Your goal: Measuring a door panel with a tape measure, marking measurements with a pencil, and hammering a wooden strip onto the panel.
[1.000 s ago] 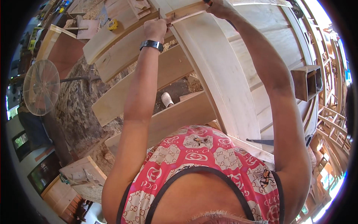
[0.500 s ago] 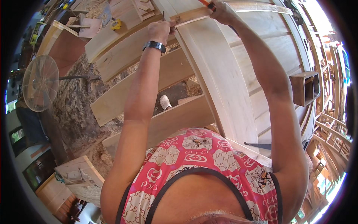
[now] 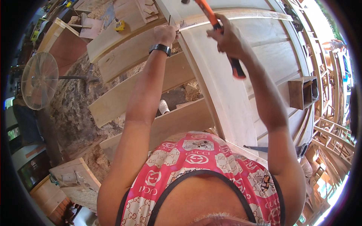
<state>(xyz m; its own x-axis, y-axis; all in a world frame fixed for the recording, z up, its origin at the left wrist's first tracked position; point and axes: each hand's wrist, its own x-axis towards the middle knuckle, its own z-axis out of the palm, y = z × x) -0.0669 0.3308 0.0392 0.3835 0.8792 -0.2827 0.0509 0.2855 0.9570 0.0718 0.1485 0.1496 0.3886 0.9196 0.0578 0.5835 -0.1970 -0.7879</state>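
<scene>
My right hand (image 3: 234,41) is closed around a hammer (image 3: 206,10) with an orange and black handle. The hammer is raised over a pale wooden panel (image 3: 222,83), its head partly cut off by the top edge of the view. At the panel's far left corner my left hand (image 3: 165,35), with a dark watch on its wrist, is closed. A thin dark rod (image 3: 169,19), like a long nail, sticks up from its fingers; their tips are partly hidden. A small nail (image 3: 183,22) stands in a wooden strip (image 3: 241,15) just right of that hand.
Several loose boards (image 3: 151,81) span the left side over a floor with wood shavings. A yellow tape measure (image 3: 119,25) lies on one. A stand fan (image 3: 39,81) is at far left. A hollow wooden box (image 3: 301,92) sits right of my right arm.
My right hand has brought the hammer back toward me and turned it, so most of the handle now shows. My left hand stays at the panel's corner. The whole view has shifted slightly.
</scene>
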